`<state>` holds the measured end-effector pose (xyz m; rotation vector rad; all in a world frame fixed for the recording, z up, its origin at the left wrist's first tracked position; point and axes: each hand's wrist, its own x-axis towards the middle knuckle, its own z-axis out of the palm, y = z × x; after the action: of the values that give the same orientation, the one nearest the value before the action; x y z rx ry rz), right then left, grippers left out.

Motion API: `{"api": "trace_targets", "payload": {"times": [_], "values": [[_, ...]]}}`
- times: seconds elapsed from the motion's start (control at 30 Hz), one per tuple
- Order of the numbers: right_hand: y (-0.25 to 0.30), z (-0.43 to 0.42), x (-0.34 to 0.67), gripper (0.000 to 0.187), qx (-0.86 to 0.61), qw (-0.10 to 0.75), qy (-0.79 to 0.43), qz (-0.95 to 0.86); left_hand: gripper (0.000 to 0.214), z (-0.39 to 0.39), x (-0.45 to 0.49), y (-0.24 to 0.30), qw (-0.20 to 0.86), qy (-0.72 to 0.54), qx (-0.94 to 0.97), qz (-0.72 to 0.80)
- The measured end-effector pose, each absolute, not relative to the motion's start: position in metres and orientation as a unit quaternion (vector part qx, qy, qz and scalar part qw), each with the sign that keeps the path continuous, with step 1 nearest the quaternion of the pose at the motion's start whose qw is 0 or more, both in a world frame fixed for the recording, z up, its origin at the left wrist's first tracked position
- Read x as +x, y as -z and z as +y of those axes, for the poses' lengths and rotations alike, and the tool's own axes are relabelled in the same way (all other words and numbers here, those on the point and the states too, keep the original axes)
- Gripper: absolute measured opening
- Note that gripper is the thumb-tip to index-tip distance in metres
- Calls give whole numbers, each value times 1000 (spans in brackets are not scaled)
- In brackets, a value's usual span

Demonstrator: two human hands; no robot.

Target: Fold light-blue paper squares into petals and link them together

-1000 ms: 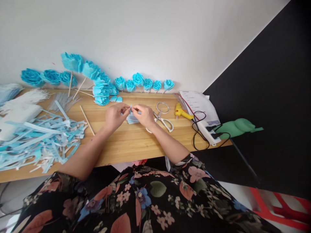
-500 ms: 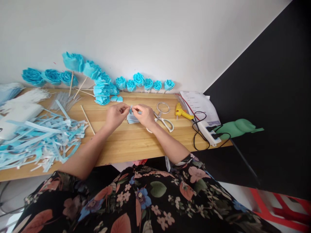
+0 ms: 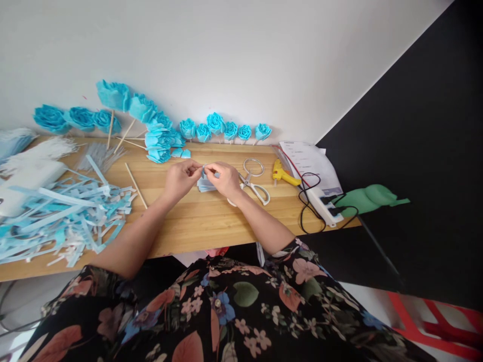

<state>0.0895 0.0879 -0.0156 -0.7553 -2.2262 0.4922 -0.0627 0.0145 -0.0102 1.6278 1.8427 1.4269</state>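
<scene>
My left hand (image 3: 181, 177) and my right hand (image 3: 223, 178) meet over the middle of the table, fingertips pinched together. Between them is a small light blue paper piece (image 3: 204, 171), mostly covered by the fingers. Under my right hand lies a stack of pale blue paper pieces (image 3: 207, 186), partly hidden. White-handled scissors (image 3: 249, 184) rest open just right of my right hand, one handle partly behind the wrist. Two small bright blue paper pieces (image 3: 181, 153) lie beyond my left hand, and a thin wooden stick (image 3: 136, 185) lies to its left.
Blue paper roses (image 3: 216, 123) on sticks lean along the wall. Paper strip scraps (image 3: 71, 216) heap at the left. A yellow glue gun (image 3: 284, 174), printed sheets (image 3: 309, 163) and a white power strip (image 3: 327, 208) with black cables are on the right, near a green object (image 3: 368, 198).
</scene>
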Motion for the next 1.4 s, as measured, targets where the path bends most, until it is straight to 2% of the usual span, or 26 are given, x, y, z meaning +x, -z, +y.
{"api": "trace_targets", "payload": {"times": [0.7, 0.8, 0.97, 1.07, 1.2, 1.4], "values": [[18, 87, 89, 17, -283, 368, -198, -863, 21, 15, -62, 8, 182, -517, 551, 630], [16, 87, 89, 16, -286, 378, -241, -847, 21, 16, -64, 9, 191, -525, 544, 625], [15, 96, 91, 22, -310, 397, -453, -736, 23, 18, -74, 6, 227, -588, 480, 611], [17, 102, 91, 25, -296, 401, -531, -686, 32, 19, -79, 3, 285, -599, 437, 607], [21, 105, 91, 26, -294, 396, -537, -684, 30, 19, -80, 0, 363, -565, 436, 599], [20, 103, 91, 27, -322, 378, -491, -716, 24, 17, -77, -1, 380, -585, 431, 572]]}}
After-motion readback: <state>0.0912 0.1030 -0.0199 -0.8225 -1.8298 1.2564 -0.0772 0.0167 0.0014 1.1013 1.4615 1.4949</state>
